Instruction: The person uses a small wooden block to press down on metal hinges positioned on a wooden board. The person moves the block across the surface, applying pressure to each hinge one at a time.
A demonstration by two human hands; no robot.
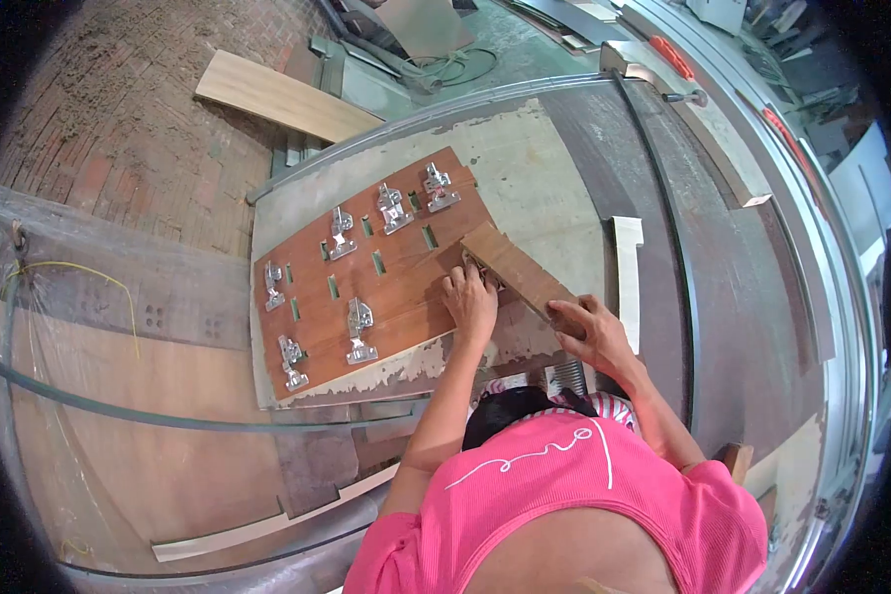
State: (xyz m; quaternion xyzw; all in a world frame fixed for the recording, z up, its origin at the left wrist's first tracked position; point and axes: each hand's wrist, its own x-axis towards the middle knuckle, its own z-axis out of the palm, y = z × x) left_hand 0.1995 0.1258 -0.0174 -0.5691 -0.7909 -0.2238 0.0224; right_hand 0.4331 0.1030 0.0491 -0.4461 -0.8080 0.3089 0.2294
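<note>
A reddish-brown wooden board (406, 282) with small rectangular slots lies on the worktable. Several shiny metal cabinet hinges (342, 234) sit spread over it. At its right part, a brown wooden strip (520, 267) lies at a slant across the board's edge. My left hand (472, 300) is beside the strip's far end, its fingers curled down; a glint of metal shows by the fingertips, but what they hold is mostly hidden. With thumb and fingers, my right hand (598, 335) grips the strip's near end.
The worktable (515, 139) has a worn, peeling surface. A pale notched strip (627, 282) lies right of my hands. Farther right are a long beam (698, 129) and a dark rail (663, 188). A light plank (282, 96) lies beyond the table, and a plastic-covered panel (158, 366) is at left.
</note>
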